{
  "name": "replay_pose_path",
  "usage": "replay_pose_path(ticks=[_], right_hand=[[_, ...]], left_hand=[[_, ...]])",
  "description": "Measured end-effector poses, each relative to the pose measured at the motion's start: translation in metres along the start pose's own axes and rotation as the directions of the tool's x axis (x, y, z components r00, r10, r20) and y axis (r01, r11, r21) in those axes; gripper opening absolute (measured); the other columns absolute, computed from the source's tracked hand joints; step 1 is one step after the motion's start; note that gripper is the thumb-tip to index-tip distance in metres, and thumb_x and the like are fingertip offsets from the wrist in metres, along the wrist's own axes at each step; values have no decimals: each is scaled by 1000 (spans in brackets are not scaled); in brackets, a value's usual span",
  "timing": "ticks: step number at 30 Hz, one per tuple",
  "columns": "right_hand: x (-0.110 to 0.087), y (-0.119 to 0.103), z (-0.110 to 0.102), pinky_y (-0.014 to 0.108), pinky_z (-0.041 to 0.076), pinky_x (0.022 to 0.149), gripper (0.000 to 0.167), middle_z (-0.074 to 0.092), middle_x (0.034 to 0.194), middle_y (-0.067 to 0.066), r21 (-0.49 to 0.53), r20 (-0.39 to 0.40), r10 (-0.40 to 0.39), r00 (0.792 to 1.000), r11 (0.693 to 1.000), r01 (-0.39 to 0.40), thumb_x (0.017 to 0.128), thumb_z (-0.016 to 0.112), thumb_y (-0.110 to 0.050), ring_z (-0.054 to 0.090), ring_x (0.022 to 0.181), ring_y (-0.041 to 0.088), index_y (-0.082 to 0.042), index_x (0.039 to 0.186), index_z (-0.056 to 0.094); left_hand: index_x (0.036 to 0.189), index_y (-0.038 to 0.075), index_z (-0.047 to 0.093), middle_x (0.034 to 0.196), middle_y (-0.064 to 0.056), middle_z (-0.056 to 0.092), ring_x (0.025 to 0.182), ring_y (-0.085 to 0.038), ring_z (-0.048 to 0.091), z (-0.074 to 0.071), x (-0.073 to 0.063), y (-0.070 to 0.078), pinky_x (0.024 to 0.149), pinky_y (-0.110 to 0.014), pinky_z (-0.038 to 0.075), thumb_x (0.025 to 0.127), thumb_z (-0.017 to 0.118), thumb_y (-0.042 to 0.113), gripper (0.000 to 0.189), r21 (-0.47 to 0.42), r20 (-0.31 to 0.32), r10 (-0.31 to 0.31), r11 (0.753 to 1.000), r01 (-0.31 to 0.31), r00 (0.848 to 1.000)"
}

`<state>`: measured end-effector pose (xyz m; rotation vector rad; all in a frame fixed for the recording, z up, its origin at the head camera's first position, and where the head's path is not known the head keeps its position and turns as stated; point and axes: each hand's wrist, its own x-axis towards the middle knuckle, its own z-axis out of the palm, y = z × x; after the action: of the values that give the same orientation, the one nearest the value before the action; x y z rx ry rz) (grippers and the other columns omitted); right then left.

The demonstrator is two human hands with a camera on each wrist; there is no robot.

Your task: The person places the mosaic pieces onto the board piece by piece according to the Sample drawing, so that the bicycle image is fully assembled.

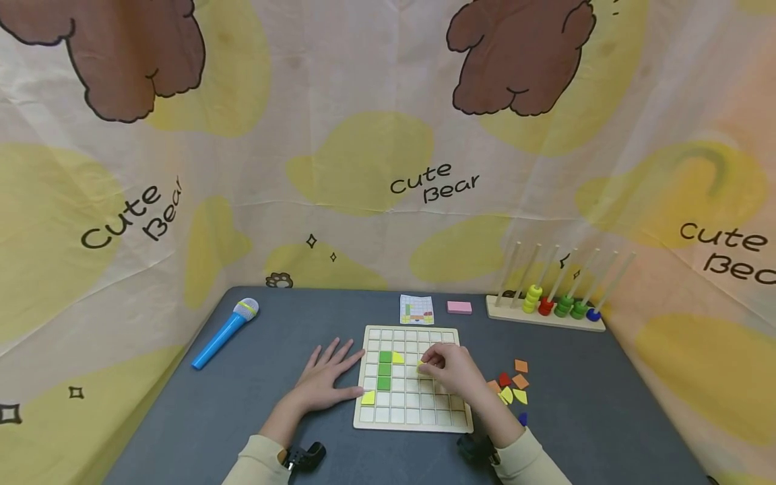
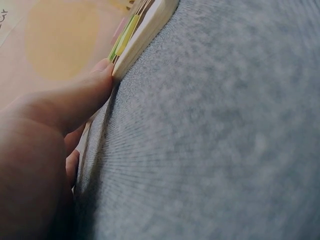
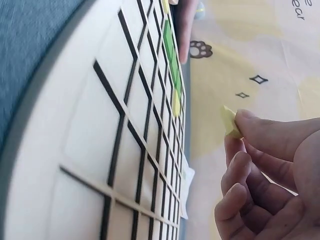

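A white grid board (image 1: pixel 412 417) with a pale wooden frame lies on the grey table. Three green square tiles (image 1: pixel 384 370) form a column in its left part, a yellow tile (image 1: pixel 397 358) sits right of the top one, and another yellow tile (image 1: pixel 368 398) lies near the left edge. My left hand (image 1: pixel 327 380) rests on the table with fingers spread, thumb and fingertips touching the board's left edge. Over the board, my right hand (image 1: pixel 448 369) pinches a small yellow tile (image 3: pixel 230 122) between thumb and forefinger.
Loose orange, red, yellow and blue tiles (image 1: pixel 520 381) lie right of the board. Behind it are a printed pattern card (image 1: pixel 416 309) and a pink block (image 1: pixel 459 308). A peg stand with coloured rings (image 1: pixel 545 315) stands back right; a blue toy microphone (image 1: pixel 225 333) lies left.
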<state>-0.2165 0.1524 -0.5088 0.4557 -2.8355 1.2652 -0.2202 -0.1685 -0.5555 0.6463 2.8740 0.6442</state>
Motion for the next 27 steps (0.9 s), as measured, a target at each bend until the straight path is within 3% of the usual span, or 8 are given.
replay_pose_path(ticks=[27], right_hand=[[-5, -29, 40, 20, 46, 59, 9, 61, 69, -11, 4, 123, -64, 990, 998, 64, 88, 79, -20, 53, 63, 4, -18, 82, 73]], left_hand=[[159, 36, 33, 168, -1, 24, 158, -33, 8, 0, 1, 0, 123, -62, 1, 88, 56, 74, 83, 27, -8, -7, 1000, 8, 1000]])
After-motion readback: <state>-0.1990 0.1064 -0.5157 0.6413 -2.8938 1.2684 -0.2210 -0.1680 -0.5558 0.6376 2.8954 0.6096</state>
